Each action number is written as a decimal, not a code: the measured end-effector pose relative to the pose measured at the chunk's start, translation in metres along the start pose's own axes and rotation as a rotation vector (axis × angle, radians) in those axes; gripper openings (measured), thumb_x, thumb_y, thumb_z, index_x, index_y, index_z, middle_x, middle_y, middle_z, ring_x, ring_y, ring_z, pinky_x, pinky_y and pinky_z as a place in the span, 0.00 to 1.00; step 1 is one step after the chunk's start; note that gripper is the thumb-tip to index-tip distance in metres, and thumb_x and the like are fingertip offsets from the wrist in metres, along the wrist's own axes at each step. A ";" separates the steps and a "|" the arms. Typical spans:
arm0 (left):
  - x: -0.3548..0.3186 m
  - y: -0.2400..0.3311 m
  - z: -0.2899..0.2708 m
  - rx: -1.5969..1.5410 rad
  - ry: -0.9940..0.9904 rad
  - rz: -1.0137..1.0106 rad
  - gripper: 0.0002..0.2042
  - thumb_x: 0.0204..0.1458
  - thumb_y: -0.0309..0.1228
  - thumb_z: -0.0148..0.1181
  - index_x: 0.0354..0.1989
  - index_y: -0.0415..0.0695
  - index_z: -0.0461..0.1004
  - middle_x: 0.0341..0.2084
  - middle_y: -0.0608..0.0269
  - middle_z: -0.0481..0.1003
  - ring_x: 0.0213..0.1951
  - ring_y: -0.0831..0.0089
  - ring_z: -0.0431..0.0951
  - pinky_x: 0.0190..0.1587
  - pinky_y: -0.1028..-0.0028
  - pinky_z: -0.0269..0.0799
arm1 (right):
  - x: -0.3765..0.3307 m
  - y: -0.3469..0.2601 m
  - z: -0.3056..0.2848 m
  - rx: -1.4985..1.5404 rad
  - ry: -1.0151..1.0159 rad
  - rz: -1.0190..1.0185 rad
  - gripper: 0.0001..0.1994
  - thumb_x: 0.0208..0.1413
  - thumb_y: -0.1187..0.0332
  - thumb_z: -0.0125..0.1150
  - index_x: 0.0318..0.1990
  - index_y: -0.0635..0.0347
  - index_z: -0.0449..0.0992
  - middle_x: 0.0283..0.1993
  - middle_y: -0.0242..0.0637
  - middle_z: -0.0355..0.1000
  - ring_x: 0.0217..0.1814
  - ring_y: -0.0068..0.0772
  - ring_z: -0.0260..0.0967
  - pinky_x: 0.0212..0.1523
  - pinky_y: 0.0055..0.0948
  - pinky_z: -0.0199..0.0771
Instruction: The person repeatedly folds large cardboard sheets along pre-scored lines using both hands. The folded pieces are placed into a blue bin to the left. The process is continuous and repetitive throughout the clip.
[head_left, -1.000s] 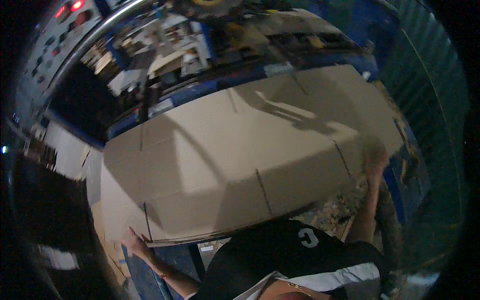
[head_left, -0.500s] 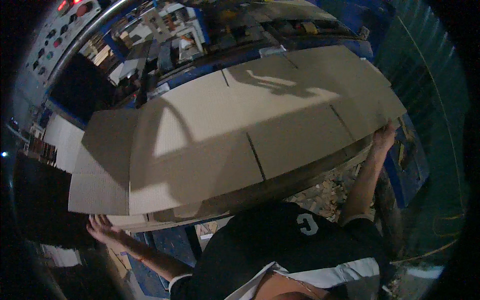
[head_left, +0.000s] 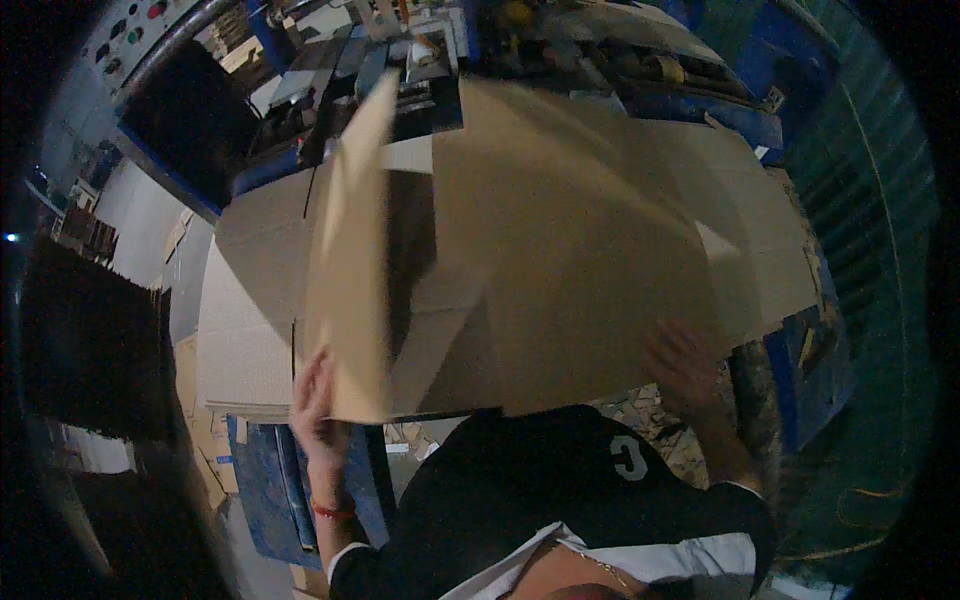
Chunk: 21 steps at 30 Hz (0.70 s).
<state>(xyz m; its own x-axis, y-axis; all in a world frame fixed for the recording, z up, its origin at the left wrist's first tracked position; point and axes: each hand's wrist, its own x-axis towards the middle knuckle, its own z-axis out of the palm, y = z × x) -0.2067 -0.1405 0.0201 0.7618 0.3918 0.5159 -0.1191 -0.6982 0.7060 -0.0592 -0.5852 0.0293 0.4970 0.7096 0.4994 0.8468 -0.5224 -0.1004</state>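
Observation:
A brown cardboard box blank (head_left: 590, 270) is partly folded on a stack of flat cardboard (head_left: 250, 300) in front of me. Its narrow left panel (head_left: 350, 280) stands up, blurred by motion, while the wide right part leans over toward the middle. My left hand (head_left: 318, 405) is closed at the near lower corner of the raised left panel, fingers along its outer side. Against the near right edge of the folded part lies my right hand (head_left: 685, 372), its fingers apart and somewhat smeared.
Beyond the stack is a blue machine (head_left: 690, 95) with dark metal parts. A control panel (head_left: 125, 40) with buttons sits at the far left. Cardboard scraps (head_left: 650, 420) lie on the floor before me. A green corrugated wall (head_left: 870, 250) rises at right.
Both hands have moved inward from the blank's outer ends. The blank's ends have swung up and inward, uncovering flat cardboard below at left and right.

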 end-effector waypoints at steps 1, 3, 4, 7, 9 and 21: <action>0.005 0.010 0.009 0.179 -0.153 0.011 0.18 0.46 0.19 0.51 0.47 0.42 0.73 0.52 0.53 0.68 0.55 0.61 0.67 0.56 0.64 0.62 | 0.005 -0.001 0.006 0.000 -0.109 -0.003 0.16 0.49 0.74 0.54 0.47 0.49 0.73 0.54 0.41 0.68 0.57 0.47 0.64 0.56 0.47 0.62; 0.018 0.021 0.019 0.390 -0.295 0.199 0.19 0.46 0.20 0.50 0.49 0.46 0.72 0.54 0.54 0.66 0.57 0.58 0.64 0.58 0.61 0.59 | 0.013 0.001 0.012 0.024 -0.185 -0.066 0.17 0.46 0.73 0.56 0.46 0.48 0.74 0.53 0.37 0.68 0.57 0.46 0.63 0.57 0.46 0.62; 0.022 0.024 0.021 0.495 -0.368 0.288 0.20 0.47 0.21 0.49 0.51 0.49 0.71 0.56 0.55 0.65 0.58 0.56 0.63 0.59 0.59 0.57 | 0.015 0.004 0.015 0.038 -0.250 -0.060 0.17 0.44 0.73 0.57 0.45 0.48 0.74 0.53 0.35 0.69 0.58 0.46 0.63 0.57 0.45 0.62; 0.032 0.022 0.020 0.585 -0.560 0.339 0.19 0.47 0.23 0.51 0.50 0.47 0.71 0.54 0.53 0.66 0.57 0.52 0.63 0.60 0.57 0.55 | 0.021 0.016 0.020 0.012 -0.266 -0.183 0.17 0.45 0.68 0.60 0.45 0.47 0.74 0.53 0.34 0.69 0.57 0.45 0.63 0.57 0.45 0.61; 0.036 0.017 0.019 0.602 -0.599 0.327 0.23 0.44 0.23 0.53 0.53 0.49 0.69 0.55 0.56 0.65 0.58 0.53 0.61 0.61 0.57 0.53 | 0.023 0.026 0.025 -0.025 -0.272 -0.226 0.19 0.45 0.63 0.60 0.48 0.48 0.73 0.56 0.35 0.66 0.60 0.45 0.60 0.59 0.45 0.58; 0.122 -0.041 0.043 0.438 -0.343 0.306 0.27 0.45 0.26 0.51 0.59 0.51 0.62 0.58 0.57 0.62 0.60 0.58 0.59 0.61 0.63 0.54 | 0.130 0.124 0.061 -0.009 -0.417 0.043 0.43 0.39 0.33 0.52 0.59 0.53 0.61 0.63 0.38 0.55 0.66 0.49 0.47 0.63 0.50 0.46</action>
<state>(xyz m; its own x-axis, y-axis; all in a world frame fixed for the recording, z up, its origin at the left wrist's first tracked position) -0.0811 -0.0900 0.0329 0.9039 -0.0273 0.4269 -0.1468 -0.9571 0.2496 0.1218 -0.5284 0.0297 0.5677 0.8167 0.1037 0.8228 -0.5586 -0.1051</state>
